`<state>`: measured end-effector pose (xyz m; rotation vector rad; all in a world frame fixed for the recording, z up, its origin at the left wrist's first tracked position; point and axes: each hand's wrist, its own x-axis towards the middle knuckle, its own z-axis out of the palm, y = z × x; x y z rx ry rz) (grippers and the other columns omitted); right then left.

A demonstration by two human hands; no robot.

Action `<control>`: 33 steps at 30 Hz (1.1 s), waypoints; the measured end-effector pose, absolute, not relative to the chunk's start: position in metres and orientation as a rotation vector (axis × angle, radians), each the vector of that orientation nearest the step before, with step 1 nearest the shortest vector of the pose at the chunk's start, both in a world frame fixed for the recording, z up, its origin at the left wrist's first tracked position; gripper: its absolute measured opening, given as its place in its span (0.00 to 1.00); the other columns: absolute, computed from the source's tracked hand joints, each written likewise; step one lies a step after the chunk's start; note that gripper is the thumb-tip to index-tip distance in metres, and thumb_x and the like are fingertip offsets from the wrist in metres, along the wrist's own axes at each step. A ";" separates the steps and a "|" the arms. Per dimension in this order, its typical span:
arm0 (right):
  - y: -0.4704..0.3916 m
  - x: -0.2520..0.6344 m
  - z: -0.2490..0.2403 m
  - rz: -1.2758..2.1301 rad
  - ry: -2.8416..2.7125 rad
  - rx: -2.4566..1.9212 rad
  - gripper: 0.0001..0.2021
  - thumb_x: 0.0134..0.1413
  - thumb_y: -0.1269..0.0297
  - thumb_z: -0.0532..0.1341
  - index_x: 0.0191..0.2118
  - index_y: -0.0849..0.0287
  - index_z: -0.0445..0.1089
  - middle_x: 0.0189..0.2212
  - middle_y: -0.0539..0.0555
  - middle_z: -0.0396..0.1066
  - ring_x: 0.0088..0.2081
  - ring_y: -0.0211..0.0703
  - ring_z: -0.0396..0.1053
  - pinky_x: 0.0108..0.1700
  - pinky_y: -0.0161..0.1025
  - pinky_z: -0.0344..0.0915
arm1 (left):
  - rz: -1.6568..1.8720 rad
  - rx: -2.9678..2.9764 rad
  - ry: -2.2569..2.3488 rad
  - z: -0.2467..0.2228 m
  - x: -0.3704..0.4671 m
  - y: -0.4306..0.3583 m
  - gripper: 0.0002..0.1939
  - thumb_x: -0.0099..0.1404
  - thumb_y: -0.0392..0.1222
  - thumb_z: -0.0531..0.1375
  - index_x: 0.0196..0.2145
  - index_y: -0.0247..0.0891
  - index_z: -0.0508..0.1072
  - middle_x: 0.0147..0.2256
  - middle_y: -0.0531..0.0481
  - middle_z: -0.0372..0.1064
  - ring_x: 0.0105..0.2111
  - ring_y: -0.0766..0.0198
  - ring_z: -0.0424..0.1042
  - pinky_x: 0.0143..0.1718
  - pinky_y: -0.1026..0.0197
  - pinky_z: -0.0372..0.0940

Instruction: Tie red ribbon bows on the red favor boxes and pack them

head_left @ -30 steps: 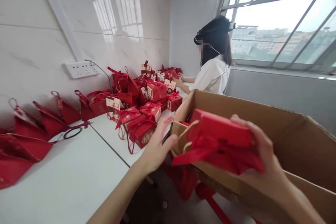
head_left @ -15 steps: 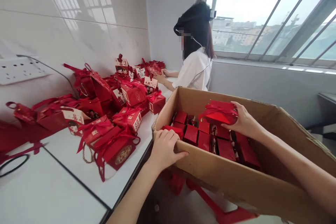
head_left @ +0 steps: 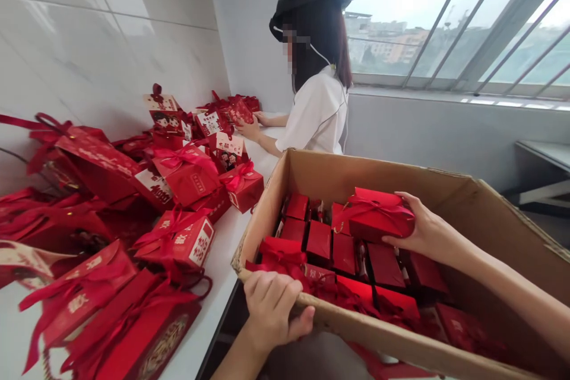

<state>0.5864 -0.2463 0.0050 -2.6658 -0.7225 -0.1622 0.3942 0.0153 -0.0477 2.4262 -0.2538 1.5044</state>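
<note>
My right hand [head_left: 423,225] grips a red gift box [head_left: 378,214] tied with a red ribbon, over the rows of red boxes inside a large cardboard box [head_left: 365,326]. My left hand [head_left: 274,309] is closed over the near left corner of the cardboard box, fingers hooked on its rim and thumb against the outside. Packed boxes [head_left: 319,240] stand side by side in the carton, with ribboned ones [head_left: 285,252] along its near wall. Part of the carton's right inside is hidden by my right forearm.
A heap of red ribboned gift boxes [head_left: 184,175] covers much of the white table [head_left: 229,237] at left. Beyond the carton, a person [head_left: 316,107] in white handles a red box. A barred window [head_left: 445,29] is behind.
The view has moved closer and lower, showing more boxes along the carton's near side. My right hand still holds the ribboned box, and my left hand remains on the rim.
</note>
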 end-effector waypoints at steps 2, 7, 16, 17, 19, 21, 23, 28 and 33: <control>-0.245 0.586 0.005 -0.122 -0.681 -2.693 0.45 0.37 0.44 0.63 0.58 0.62 0.48 0.52 0.68 0.63 0.48 0.62 0.68 0.51 0.53 0.65 | 1.522 2.412 -0.276 -0.047 0.395 0.016 0.16 0.66 0.47 0.47 0.26 0.38 0.68 0.20 0.52 0.67 0.24 0.63 0.62 0.33 0.58 0.53; -0.247 0.582 0.002 0.059 -0.718 -2.671 0.45 0.37 0.47 0.63 0.58 0.65 0.45 0.53 0.70 0.61 0.50 0.60 0.67 0.53 0.52 0.63 | 1.528 2.422 -0.320 -0.048 0.395 0.019 0.14 0.64 0.45 0.48 0.28 0.39 0.69 0.20 0.52 0.68 0.25 0.62 0.63 0.33 0.57 0.53; -0.241 0.569 0.004 0.364 -0.782 -2.561 0.45 0.39 0.53 0.64 0.60 0.61 0.41 0.52 0.66 0.64 0.50 0.55 0.68 0.52 0.50 0.64 | 1.499 2.438 -0.340 -0.047 0.393 0.019 0.12 0.62 0.43 0.49 0.28 0.38 0.69 0.20 0.52 0.68 0.25 0.61 0.62 0.32 0.57 0.53; -0.239 0.567 0.005 0.392 -0.792 -2.570 0.45 0.39 0.54 0.64 0.60 0.60 0.41 0.52 0.65 0.65 0.49 0.56 0.68 0.52 0.50 0.64 | 1.488 2.441 -0.337 -0.047 0.392 0.019 0.12 0.62 0.43 0.49 0.28 0.38 0.69 0.20 0.52 0.69 0.25 0.61 0.62 0.32 0.57 0.53; -0.235 0.563 0.006 0.450 -0.818 -2.596 0.45 0.37 0.55 0.66 0.60 0.59 0.43 0.50 0.64 0.66 0.49 0.56 0.68 0.51 0.50 0.64 | 1.480 2.438 -0.331 -0.047 0.392 0.019 0.12 0.62 0.43 0.49 0.28 0.39 0.69 0.20 0.52 0.69 0.25 0.61 0.63 0.33 0.57 0.53; -0.232 0.559 0.003 0.502 -0.842 -2.604 0.45 0.36 0.55 0.66 0.60 0.59 0.44 0.49 0.63 0.67 0.48 0.57 0.68 0.50 0.49 0.65 | 1.490 2.427 -0.326 -0.047 0.392 0.019 0.11 0.62 0.43 0.49 0.28 0.39 0.69 0.20 0.52 0.69 0.25 0.61 0.63 0.33 0.57 0.53; -0.230 0.554 -0.003 0.559 -0.854 -2.577 0.45 0.36 0.56 0.66 0.60 0.58 0.44 0.47 0.62 0.69 0.46 0.56 0.69 0.48 0.48 0.66 | 1.504 2.415 -0.329 -0.048 0.393 0.018 0.11 0.61 0.43 0.49 0.28 0.39 0.69 0.19 0.53 0.69 0.25 0.62 0.62 0.33 0.57 0.53; -0.221 0.535 -0.029 0.698 -0.869 -2.477 0.45 0.35 0.59 0.68 0.59 0.59 0.44 0.50 0.63 0.66 0.47 0.55 0.69 0.49 0.47 0.65 | 1.489 2.414 -0.323 -0.048 0.393 0.018 0.10 0.60 0.42 0.50 0.28 0.39 0.69 0.19 0.52 0.68 0.25 0.61 0.62 0.32 0.57 0.53; -0.207 0.515 -0.040 0.859 -0.738 -2.347 0.50 0.32 0.65 0.69 0.61 0.61 0.41 0.51 0.64 0.63 0.47 0.53 0.68 0.49 0.46 0.65 | 1.475 2.415 -0.299 -0.048 0.392 0.015 0.10 0.59 0.42 0.49 0.28 0.39 0.68 0.19 0.52 0.68 0.25 0.61 0.61 0.32 0.57 0.53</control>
